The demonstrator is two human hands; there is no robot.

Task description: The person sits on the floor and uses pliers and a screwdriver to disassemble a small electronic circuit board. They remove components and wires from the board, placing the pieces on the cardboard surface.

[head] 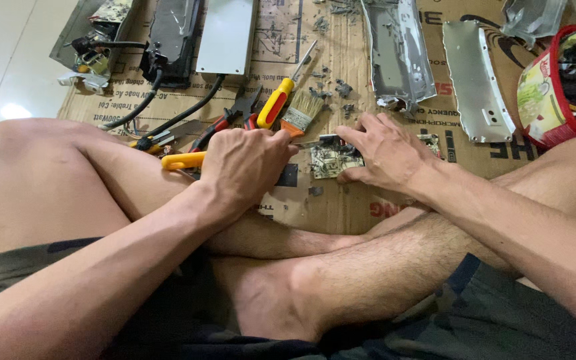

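Head view: we sit cross-legged over a cardboard sheet (341, 207) and work on a small circuit board (331, 159). Our left hand (247, 167) is clenched around a yellow-handled tool (183, 161), its tip hidden under the fingers. Our right hand (385, 152) presses the board flat, fingers spread along its right and upper edges. We judge the step to be prying or cutting parts off the board; the next move calls for a firm hold-down and a careful tool tip. Near by lie a screwdriver (276, 104), a brush (303, 109) and pliers (229, 120).
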